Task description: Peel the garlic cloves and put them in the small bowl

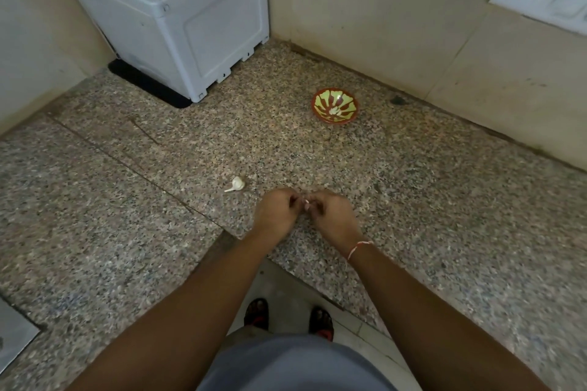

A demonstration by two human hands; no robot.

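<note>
Two bare forearms are seen lowest in the frame, converging at centre. The left hand (275,212) and right hand (330,216) are brought together, fingers curled, a garlic clove (306,204) pinched between the fingertips; only a pale sliver is shown. The small bowl (335,105), glazed red with yellow-green streaks and round, is set well apart toward the upper right, nearer the right hand, with peeled cloves (335,110) inside. The papery garlic head (235,184) is left just beside the left hand on the speckled granite surface (127,200).
</note>
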